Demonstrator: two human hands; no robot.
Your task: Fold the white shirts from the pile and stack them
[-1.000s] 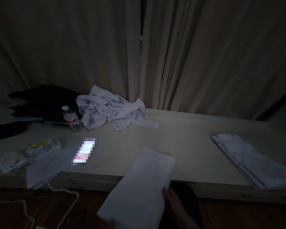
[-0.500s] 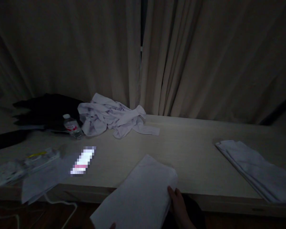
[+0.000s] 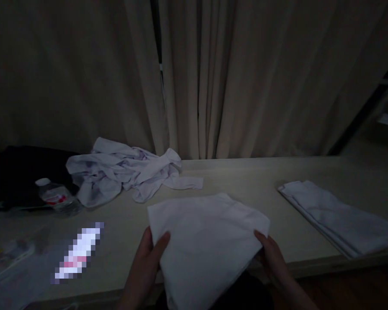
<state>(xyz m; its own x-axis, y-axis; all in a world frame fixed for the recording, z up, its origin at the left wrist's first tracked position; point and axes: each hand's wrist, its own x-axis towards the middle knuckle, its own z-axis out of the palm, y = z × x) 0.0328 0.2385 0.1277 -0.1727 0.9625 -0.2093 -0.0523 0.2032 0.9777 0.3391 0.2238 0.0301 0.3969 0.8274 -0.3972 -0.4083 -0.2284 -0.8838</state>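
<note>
In dim light I hold a folded white cloth (image 3: 207, 241) over the near edge of a pale table (image 3: 245, 185). My left hand (image 3: 145, 262) grips its left side, thumb on top. On the cloth's right corner, my right hand (image 3: 273, 258) grips from below. A crumpled white garment (image 3: 126, 172) lies further back to the left. At the right end of the table rests another folded white cloth (image 3: 336, 215).
A plastic water bottle (image 3: 56, 199) lies on its side at the left next to a dark pile (image 3: 19, 172). A blurred bright strip (image 3: 77, 254) and plastic packaging (image 3: 9, 254) sit at the near left. Closed curtains (image 3: 213, 77) hang behind the table.
The folded cloth has been lifted and turned from hanging off the table edge to held up in both hands. My view has shifted right, and my left hand has come into sight.
</note>
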